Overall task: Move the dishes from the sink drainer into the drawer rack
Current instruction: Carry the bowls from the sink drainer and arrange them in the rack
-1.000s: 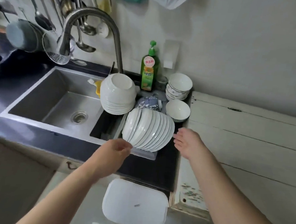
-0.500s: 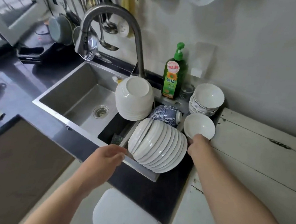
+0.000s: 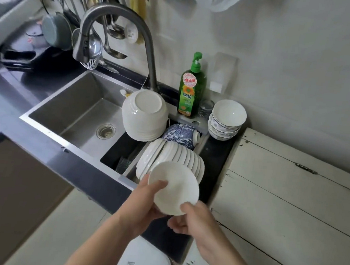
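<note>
Both hands hold one small white bowl [image 3: 174, 187] in front of the sink. My left hand [image 3: 144, 206] grips its left rim with the thumb inside. My right hand [image 3: 191, 219] holds its lower right edge. Behind the bowl, a row of white dishes [image 3: 180, 156] leans on edge in the sink drainer [image 3: 127, 172]. A stack of upturned white bowls [image 3: 144, 114] and a blue patterned bowl [image 3: 180, 135] sit further back in it. The drawer rack is out of view.
Several nested bowls [image 3: 226, 120] stand by the wall beside a green soap bottle [image 3: 192, 87]. The tall faucet [image 3: 117, 30] arches over the steel basin [image 3: 82, 110]. A worn white wooden counter [image 3: 292, 197] lies right; a white lidded bin [image 3: 144, 262] stands below.
My right hand picked the small white bowl up from the dark counter right of the drainer and brought it forward. My left hand came up and took hold of its rim.
</note>
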